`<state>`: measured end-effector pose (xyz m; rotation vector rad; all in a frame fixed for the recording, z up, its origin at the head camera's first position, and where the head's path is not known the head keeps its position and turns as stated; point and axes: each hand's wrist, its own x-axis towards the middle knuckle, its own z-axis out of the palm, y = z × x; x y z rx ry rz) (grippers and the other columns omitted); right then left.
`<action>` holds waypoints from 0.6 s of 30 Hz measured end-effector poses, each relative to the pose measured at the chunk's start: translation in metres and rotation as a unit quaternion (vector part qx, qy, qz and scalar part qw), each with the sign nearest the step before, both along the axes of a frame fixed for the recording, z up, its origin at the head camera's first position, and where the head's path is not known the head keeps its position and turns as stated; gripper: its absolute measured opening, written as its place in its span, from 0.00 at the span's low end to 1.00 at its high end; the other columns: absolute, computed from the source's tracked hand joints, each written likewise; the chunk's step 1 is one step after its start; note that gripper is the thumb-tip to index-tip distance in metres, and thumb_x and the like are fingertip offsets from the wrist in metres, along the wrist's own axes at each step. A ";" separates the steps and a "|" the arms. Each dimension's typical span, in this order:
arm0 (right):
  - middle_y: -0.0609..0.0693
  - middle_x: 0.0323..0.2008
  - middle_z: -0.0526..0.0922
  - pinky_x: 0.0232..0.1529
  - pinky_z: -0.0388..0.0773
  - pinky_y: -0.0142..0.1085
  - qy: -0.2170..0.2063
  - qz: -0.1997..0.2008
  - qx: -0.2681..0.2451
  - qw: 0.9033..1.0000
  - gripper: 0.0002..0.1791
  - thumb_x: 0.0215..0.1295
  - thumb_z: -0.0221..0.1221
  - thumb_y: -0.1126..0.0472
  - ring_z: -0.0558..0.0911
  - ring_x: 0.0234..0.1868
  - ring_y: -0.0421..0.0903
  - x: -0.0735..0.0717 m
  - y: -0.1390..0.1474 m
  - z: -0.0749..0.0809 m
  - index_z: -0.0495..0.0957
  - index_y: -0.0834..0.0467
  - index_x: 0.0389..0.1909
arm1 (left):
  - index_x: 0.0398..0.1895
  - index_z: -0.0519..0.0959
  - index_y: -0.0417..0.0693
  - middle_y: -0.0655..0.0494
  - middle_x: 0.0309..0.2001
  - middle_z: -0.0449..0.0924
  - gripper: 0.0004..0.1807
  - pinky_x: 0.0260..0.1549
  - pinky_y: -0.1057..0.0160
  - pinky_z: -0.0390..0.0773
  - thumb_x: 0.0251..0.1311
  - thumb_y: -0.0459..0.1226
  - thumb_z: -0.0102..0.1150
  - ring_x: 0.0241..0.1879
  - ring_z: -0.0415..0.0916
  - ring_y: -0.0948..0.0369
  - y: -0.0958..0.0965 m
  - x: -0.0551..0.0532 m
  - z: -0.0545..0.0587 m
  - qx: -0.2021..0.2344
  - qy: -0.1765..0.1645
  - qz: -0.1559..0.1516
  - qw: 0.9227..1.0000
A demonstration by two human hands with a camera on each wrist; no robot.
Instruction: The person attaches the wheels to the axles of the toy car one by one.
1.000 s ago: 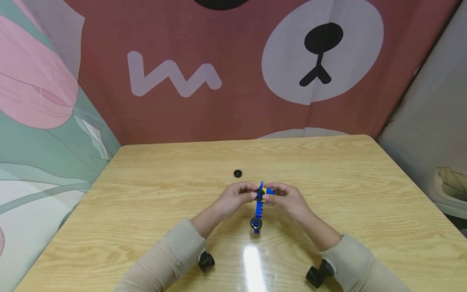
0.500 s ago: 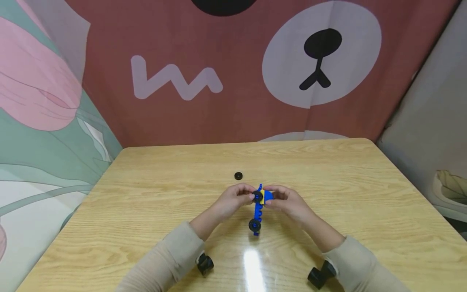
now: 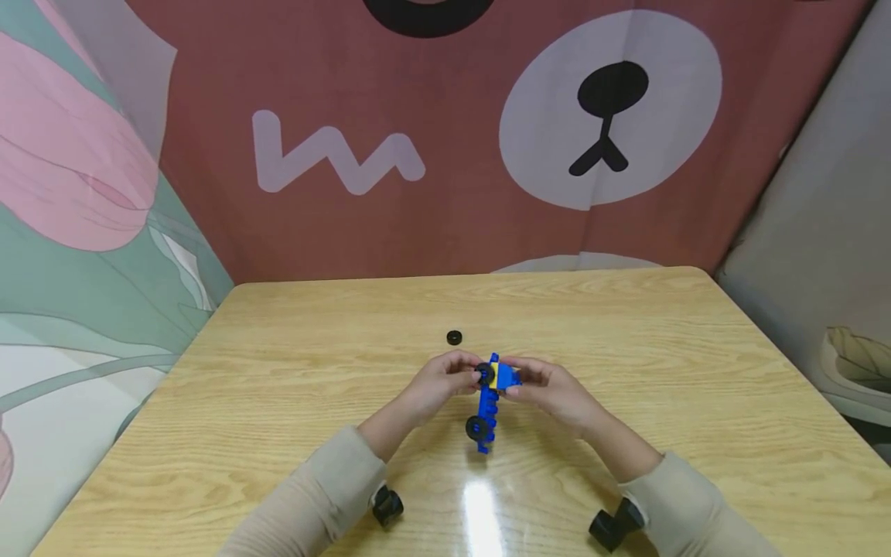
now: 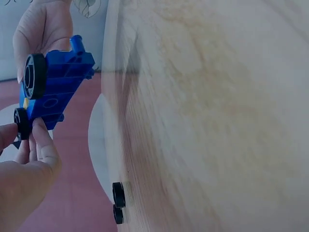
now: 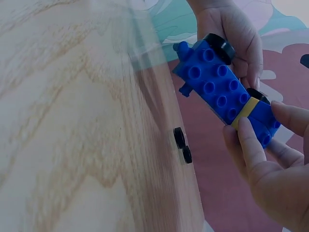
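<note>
A blue toy car base made of studded building blocks, with a yellow strip, is held above the table between both hands. Two black wheels sit along one side of it: a wheel at the near end and another wheel at the far end. My left hand pinches that far wheel between thumb and fingers. From the other side, my right hand grips the block end by the yellow strip. The studs face my right wrist camera. Pegs stick out at the near end.
Two loose black wheels lie on the wooden table, a wheel and a second wheel close together in the right wrist view. The head view shows one dark round shape there. A printed cloth hangs behind the table.
The toy car base has turned, showing more of its blue studded face in the head view, and shifted slightly left. Both hands keep their hold. The head view has tilted up slightly.
</note>
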<state>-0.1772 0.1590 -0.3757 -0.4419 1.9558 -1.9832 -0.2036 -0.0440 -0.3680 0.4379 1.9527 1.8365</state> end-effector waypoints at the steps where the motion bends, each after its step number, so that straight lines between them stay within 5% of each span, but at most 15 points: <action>1: 0.62 0.44 0.70 0.48 0.68 0.43 -0.001 -0.002 -0.002 1.000 0.28 0.58 0.54 0.64 0.73 0.44 0.50 0.000 0.000 -0.001 0.58 0.71 0.57 | 0.46 0.67 0.34 0.48 0.37 0.71 0.12 0.45 0.54 0.69 0.58 0.29 0.46 0.37 0.72 0.58 0.000 0.000 0.000 -0.001 0.000 -0.001 1.000; 12: 0.58 0.38 0.71 0.46 0.68 0.49 -0.005 -0.019 0.010 1.000 0.29 0.55 0.57 0.61 0.74 0.40 0.49 -0.002 0.000 -0.005 0.61 0.71 0.54 | 0.50 0.66 0.37 0.48 0.35 0.69 0.18 0.42 0.52 0.71 0.55 0.28 0.51 0.33 0.71 0.60 0.000 0.001 -0.002 -0.016 0.018 -0.022 0.999; 18: 0.58 0.34 0.71 0.43 0.71 0.47 0.019 -0.036 0.052 0.998 0.27 0.53 0.59 0.59 0.73 0.37 0.49 -0.002 -0.004 -0.004 0.65 0.70 0.51 | 0.50 0.67 0.37 0.50 0.32 0.67 0.18 0.42 0.52 0.71 0.55 0.30 0.52 0.32 0.70 0.60 0.003 0.001 -0.005 -0.014 -0.003 -0.015 1.000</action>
